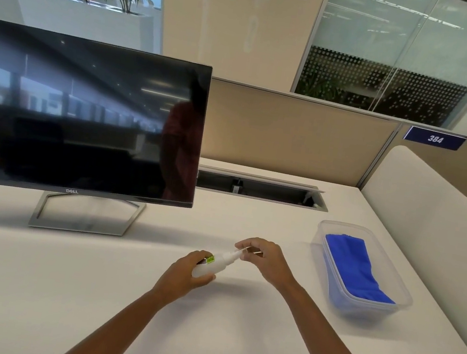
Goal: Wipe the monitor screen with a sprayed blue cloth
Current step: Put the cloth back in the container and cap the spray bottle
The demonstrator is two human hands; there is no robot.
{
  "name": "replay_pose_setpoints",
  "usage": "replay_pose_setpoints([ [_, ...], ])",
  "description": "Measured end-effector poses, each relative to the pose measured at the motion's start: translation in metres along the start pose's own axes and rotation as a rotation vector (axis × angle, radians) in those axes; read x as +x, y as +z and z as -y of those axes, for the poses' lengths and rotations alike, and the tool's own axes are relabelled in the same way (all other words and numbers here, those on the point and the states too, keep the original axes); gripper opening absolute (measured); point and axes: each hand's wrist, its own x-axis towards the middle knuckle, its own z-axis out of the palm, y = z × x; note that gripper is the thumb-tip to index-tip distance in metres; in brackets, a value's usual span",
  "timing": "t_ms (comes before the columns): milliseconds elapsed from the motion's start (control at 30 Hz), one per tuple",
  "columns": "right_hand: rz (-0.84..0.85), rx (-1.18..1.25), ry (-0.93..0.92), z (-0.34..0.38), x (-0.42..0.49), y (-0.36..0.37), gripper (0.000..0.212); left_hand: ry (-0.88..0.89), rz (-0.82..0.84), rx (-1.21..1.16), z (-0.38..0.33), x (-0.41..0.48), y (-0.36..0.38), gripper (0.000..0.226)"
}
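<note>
A dark Dell monitor stands on its metal stand at the left of the white desk. A small white spray bottle with a green label is held tilted above the desk's middle. My left hand is wrapped around its body. My right hand pinches the bottle's clear cap at the nozzle end. A folded blue cloth lies inside a clear plastic container to the right of both hands.
An open cable tray slot runs along the desk's back behind the monitor's right edge. Beige partition panels close off the back and a white divider the right side.
</note>
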Motion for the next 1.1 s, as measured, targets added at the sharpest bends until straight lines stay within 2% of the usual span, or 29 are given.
replay_pose_setpoints([
  [200,0.032,-0.008,-0.043,0.007,-0.008,-0.002,0.019,0.0,0.045,0.038,-0.006,-0.003,0.0,0.038],
  [333,0.071,-0.136,-0.11,0.012,-0.017,-0.004,0.02,-0.006,0.044,0.12,-0.008,-0.006,0.002,0.024],
  [533,0.113,-0.68,-0.533,0.017,-0.033,-0.011,0.028,0.043,-0.005,0.216,-0.016,-0.011,-0.002,0.02],
  [667,0.043,-0.842,-0.726,0.022,-0.042,-0.013,0.02,0.078,-0.019,0.24,-0.024,-0.012,-0.003,0.019],
  [833,0.032,-0.824,-0.693,0.023,-0.045,-0.01,0.01,0.105,-0.031,0.3,-0.031,-0.014,-0.001,0.018],
  [1100,0.075,-0.606,-0.374,0.019,-0.044,-0.002,0.021,0.109,-0.064,0.412,-0.034,-0.017,0.005,0.023],
])
